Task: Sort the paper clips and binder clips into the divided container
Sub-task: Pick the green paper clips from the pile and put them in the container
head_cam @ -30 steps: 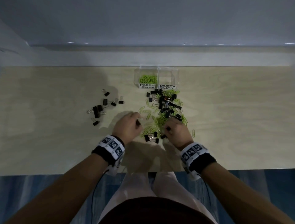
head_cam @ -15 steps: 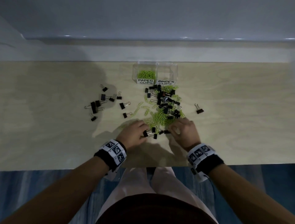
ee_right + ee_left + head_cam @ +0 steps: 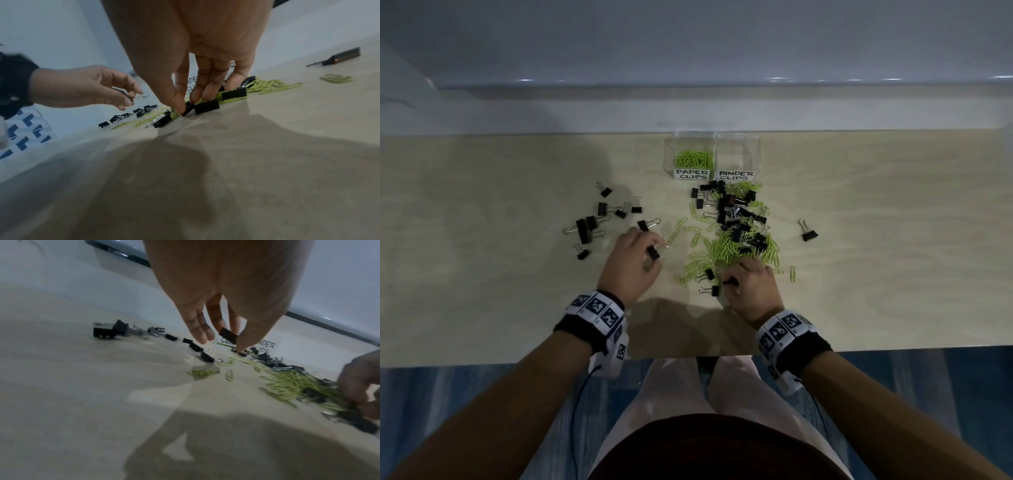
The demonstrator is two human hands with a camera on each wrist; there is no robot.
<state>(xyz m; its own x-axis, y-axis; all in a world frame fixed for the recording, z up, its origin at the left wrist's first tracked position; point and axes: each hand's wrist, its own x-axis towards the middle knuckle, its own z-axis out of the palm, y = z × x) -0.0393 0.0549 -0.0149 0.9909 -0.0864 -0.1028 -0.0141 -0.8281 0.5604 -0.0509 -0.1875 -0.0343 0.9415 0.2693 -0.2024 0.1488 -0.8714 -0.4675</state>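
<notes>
While the left hand is pinching a black binder clip above the table, right hand is pinching another clip at the pile's six o'clock, container sitting at twelve o'clock.

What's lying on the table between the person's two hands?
In the head view, scattered green paper clips and bare wood lie between the left hand and right hand.

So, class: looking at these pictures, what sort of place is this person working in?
Probably a desk set up for a sorting exercise: a pale wooden tabletop against a plain wall, and a clear divided container hand-labelled for paper clips and binder clips.
</notes>
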